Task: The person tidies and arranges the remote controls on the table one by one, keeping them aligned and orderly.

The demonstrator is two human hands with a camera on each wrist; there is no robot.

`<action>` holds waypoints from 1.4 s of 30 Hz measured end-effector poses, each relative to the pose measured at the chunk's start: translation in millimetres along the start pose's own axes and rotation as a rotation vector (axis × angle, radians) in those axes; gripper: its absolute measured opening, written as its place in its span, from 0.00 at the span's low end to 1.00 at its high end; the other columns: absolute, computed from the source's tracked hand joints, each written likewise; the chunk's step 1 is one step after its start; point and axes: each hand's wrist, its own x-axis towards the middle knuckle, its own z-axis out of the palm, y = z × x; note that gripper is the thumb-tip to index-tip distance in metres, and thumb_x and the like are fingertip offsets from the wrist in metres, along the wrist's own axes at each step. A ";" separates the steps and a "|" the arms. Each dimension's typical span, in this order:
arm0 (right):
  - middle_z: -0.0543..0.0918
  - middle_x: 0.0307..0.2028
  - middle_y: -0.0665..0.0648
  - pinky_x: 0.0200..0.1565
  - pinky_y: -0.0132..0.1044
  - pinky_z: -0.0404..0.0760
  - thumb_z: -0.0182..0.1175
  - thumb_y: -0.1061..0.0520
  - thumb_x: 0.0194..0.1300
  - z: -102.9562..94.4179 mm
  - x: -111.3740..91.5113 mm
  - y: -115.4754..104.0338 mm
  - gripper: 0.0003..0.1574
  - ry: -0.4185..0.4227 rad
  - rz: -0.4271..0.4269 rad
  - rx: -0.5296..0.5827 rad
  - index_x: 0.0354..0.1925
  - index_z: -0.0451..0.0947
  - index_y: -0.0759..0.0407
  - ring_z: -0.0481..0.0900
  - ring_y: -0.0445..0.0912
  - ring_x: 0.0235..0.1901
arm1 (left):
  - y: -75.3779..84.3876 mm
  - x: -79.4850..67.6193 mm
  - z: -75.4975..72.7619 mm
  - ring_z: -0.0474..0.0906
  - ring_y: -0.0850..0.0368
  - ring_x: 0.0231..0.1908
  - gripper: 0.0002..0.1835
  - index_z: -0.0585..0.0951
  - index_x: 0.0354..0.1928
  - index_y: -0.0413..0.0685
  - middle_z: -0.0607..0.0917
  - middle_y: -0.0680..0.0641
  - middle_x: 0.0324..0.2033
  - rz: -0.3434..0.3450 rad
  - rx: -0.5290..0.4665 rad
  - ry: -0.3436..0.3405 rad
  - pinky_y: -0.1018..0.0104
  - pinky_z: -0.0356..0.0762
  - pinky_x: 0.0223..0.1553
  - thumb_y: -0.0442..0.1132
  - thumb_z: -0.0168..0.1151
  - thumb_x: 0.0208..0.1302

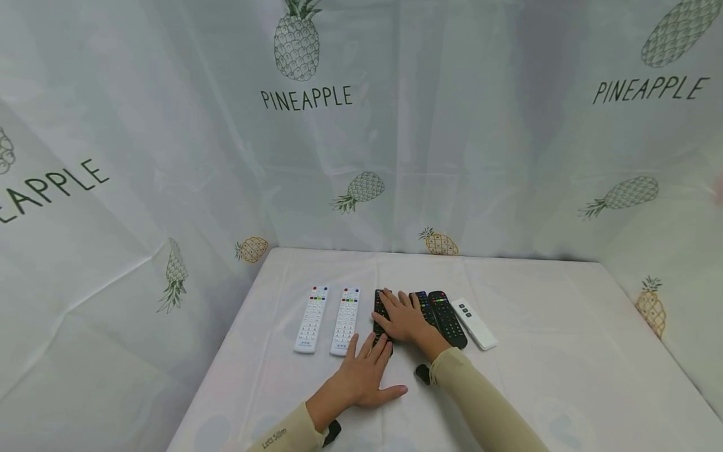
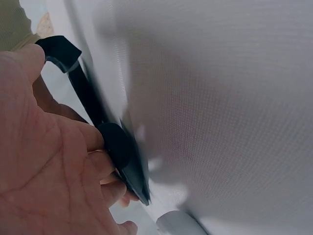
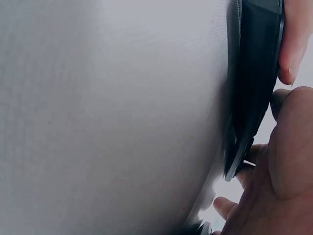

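Two hands (image 1: 364, 376) (image 1: 405, 321), fingers spread, touch one of six remotes (image 1: 378, 306): three black, three white.

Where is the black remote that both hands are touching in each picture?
Head: just below the middle, the black remote is partly hidden under fingers of the right hand and left hand.
Left wrist: left of centre and a bit low, the remote is a dark, slanting shape by the fingers.
Right wrist: upper right, the remote looks long and dark.
Shared landmark: the white tablecloth, greyer in both wrist views.
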 end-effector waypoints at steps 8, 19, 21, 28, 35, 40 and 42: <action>0.56 0.77 0.54 0.72 0.66 0.45 0.40 0.31 0.75 0.1 -1.1 0.2 0.44 0.007 0.005 -0.001 0.77 0.54 0.52 0.53 0.63 0.75 | -1.4 2.6 5.6 0.44 0.46 0.78 0.52 0.54 0.78 0.50 0.51 0.48 0.78 -0.004 0.005 -0.005 0.35 0.41 0.73 0.79 0.34 0.64; 0.56 0.77 0.55 0.72 0.66 0.44 0.40 0.31 0.75 -0.4 -1.7 -1.6 0.43 0.012 0.002 -0.004 0.77 0.55 0.53 0.53 0.63 0.75 | -1.0 0.7 4.5 0.46 0.46 0.78 0.51 0.54 0.78 0.50 0.52 0.48 0.78 -0.006 0.002 -0.001 0.35 0.42 0.72 0.79 0.32 0.64; 0.57 0.77 0.56 0.71 0.67 0.44 0.40 0.31 0.75 -0.9 -1.5 -1.7 0.43 0.015 0.000 0.000 0.76 0.56 0.53 0.53 0.63 0.75 | 0.1 -0.3 2.2 0.46 0.46 0.78 0.50 0.55 0.78 0.50 0.52 0.48 0.78 -0.012 0.003 -0.004 0.36 0.43 0.72 0.78 0.33 0.65; 0.56 0.77 0.56 0.71 0.67 0.44 0.40 0.31 0.75 1.0 -1.1 0.5 0.43 0.012 0.001 0.007 0.76 0.56 0.53 0.53 0.63 0.75 | 1.9 -0.2 1.6 0.45 0.46 0.78 0.51 0.54 0.78 0.49 0.51 0.48 0.78 -0.018 -0.011 -0.015 0.36 0.41 0.73 0.79 0.33 0.65; 0.56 0.77 0.55 0.72 0.66 0.43 0.39 0.31 0.75 0.2 -0.2 1.2 0.43 0.016 0.007 0.003 0.77 0.55 0.52 0.53 0.63 0.75 | 3.2 1.4 2.3 0.45 0.47 0.78 0.53 0.54 0.78 0.49 0.51 0.48 0.78 -0.024 0.017 -0.011 0.37 0.41 0.73 0.80 0.32 0.63; 0.58 0.76 0.57 0.71 0.67 0.46 0.41 0.32 0.75 -4.2 0.4 -1.9 0.42 0.015 -0.003 0.002 0.76 0.57 0.54 0.55 0.64 0.74 | 2.2 1.4 1.3 0.44 0.47 0.78 0.53 0.54 0.78 0.49 0.51 0.47 0.78 -0.026 0.011 -0.021 0.37 0.41 0.73 0.80 0.34 0.63; 0.60 0.75 0.57 0.71 0.67 0.47 0.42 0.33 0.75 -4.4 0.9 -2.9 0.42 0.023 -0.010 0.007 0.75 0.59 0.55 0.56 0.64 0.74 | 1.4 1.5 1.8 0.44 0.47 0.78 0.53 0.54 0.78 0.49 0.51 0.48 0.78 -0.027 0.016 -0.022 0.36 0.41 0.73 0.80 0.33 0.63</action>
